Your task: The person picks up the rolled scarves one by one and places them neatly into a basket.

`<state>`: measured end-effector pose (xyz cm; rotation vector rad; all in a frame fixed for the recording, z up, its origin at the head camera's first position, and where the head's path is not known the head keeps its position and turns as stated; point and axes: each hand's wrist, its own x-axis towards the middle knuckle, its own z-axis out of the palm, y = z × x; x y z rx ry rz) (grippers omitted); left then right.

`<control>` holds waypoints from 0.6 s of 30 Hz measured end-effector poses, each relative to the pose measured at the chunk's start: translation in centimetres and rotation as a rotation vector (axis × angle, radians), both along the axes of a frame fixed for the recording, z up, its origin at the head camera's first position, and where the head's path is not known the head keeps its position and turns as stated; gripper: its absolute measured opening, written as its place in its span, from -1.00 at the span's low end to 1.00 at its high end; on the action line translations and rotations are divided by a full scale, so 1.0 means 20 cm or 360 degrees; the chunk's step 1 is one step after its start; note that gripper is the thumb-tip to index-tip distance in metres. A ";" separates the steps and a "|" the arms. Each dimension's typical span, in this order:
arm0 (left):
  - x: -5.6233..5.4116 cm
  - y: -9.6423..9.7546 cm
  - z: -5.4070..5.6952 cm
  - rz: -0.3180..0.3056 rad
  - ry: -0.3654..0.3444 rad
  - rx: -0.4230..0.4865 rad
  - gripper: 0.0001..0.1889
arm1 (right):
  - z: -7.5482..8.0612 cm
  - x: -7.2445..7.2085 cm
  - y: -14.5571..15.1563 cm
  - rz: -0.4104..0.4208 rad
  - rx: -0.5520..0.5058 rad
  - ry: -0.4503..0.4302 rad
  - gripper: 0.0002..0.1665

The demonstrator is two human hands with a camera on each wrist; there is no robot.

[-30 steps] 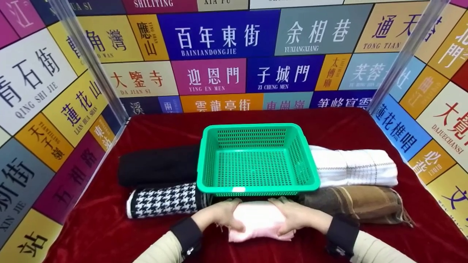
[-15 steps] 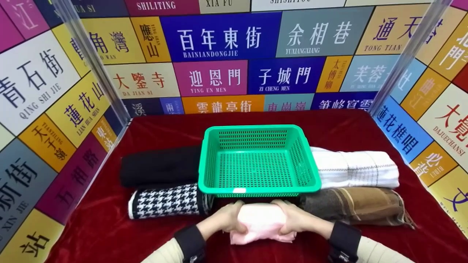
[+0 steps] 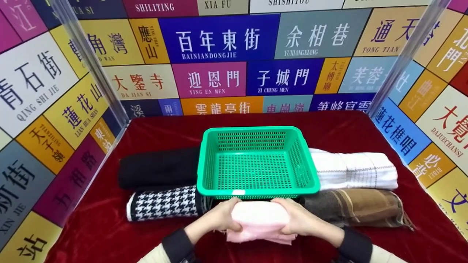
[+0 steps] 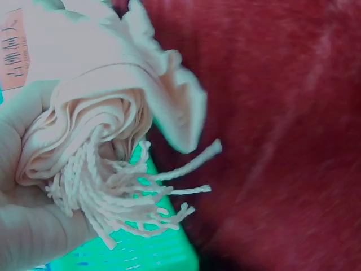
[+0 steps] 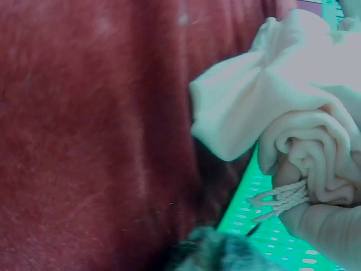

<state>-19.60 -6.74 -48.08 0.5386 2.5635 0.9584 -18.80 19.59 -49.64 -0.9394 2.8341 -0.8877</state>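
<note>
A pale pink scarf [image 3: 260, 221], rolled up, is held between both hands just in front of the green plastic basket [image 3: 256, 191]. My left hand [image 3: 223, 216] grips its left end, and my right hand [image 3: 298, 219] grips the right end. In the left wrist view, twisted tassels [image 4: 113, 192] hang from the spiral end of the roll. A loose flap of the scarf [image 5: 231, 113] sticks out towards the near side in the right wrist view. The basket holds nothing. Whether the scarf touches the table cannot be told.
Left of the basket lie a black rolled cloth [image 3: 159, 168] and a houndstooth rolled scarf [image 3: 164, 204]. To its right are a white rolled cloth [image 3: 356, 170] and a brown plaid scarf [image 3: 360, 206]. Dark red velvet [image 3: 109, 239] covers the table; sign-printed walls [image 3: 219, 38] enclose it.
The scarf stays in both hands and now looks slightly larger in the head view. Both forearms have spread outward a little. The basket and the other rolls keep their places.
</note>
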 end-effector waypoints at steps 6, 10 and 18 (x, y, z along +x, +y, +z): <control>0.03 -0.07 0.17 -0.0027 -0.0064 0.0176 -0.29 | 0.12 0.05 0.03 -0.0020 -0.0297 -0.0059 -0.14; 0.03 -0.09 0.26 0.0054 -0.0108 0.0391 -0.25 | 0.22 0.04 0.04 -0.0045 -0.0515 -0.0110 -0.15; -0.08 -0.06 0.38 0.0266 0.0040 0.0966 -0.24 | 0.41 -0.07 0.06 -0.0230 -0.0977 -0.0424 -0.11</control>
